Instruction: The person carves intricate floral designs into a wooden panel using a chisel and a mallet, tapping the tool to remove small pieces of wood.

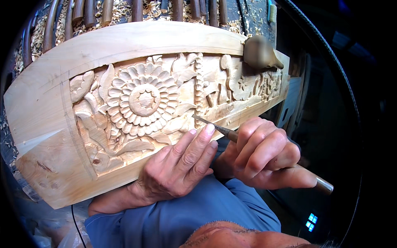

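Chisel (226,132), right hand (266,155) wrapped around, left hand (175,169) outstretched, touching it

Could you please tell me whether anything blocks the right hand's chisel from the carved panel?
Nothing visible does: the chisel in the right hand reaches the carved panel by the rope-like column. The left hand leaves the tip uncovered; the mallet lies aside.
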Available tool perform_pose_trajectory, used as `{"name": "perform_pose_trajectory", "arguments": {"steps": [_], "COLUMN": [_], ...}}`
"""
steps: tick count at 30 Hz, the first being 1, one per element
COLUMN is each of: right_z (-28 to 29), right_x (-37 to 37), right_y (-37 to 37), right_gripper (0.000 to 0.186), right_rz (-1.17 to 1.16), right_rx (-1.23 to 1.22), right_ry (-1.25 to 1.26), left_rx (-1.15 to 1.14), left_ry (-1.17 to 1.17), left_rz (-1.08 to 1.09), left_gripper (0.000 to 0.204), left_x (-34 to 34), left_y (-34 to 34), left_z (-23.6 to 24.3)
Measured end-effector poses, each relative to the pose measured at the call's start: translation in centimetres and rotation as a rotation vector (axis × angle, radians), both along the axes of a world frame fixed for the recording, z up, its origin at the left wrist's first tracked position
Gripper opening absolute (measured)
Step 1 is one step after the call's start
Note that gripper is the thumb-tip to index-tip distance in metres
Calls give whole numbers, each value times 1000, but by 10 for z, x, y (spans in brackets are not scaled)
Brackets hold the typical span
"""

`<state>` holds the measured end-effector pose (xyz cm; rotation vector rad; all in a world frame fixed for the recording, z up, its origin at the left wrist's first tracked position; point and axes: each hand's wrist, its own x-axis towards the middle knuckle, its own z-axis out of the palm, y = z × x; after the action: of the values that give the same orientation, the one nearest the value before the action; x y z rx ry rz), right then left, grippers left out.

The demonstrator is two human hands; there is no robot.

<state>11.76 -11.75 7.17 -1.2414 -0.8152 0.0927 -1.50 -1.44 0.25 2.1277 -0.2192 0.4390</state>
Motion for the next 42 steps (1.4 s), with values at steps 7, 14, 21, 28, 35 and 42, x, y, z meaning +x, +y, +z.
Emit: {"name": "perform_pose_trajectory", "arguments": {"steps": [7, 14, 21, 28, 35, 42], "right_z": [-8, -15, -25, -25, -23, -18], "right_x": [-3, -8, -14, -7, -11, -16], "right_y": [8, 10, 16, 4, 4, 5], "right_gripper": [67, 66, 64, 63, 65, 64], "right_rz": [-16, -85, -174, 43, -46, -126], "right_rx": [-13, -61, 8, 47, 45, 42], "right_ry": [69, 51, -18, -103, -110, -27], "left_rx": [35, 33, -66, 21, -22, -62], "left_ry": [-45, -45, -72, -106, -113, -113], "left_rz": [8, -8, 56, 18, 5, 15], "left_gripper": [35, 32, 31, 26, 23, 23], "left_x": [0, 0, 4, 1, 3, 4], "left_y": [1, 3, 3, -1, 2, 0], "left_z": [-5, -7, -8, -9, -6, -6]}}
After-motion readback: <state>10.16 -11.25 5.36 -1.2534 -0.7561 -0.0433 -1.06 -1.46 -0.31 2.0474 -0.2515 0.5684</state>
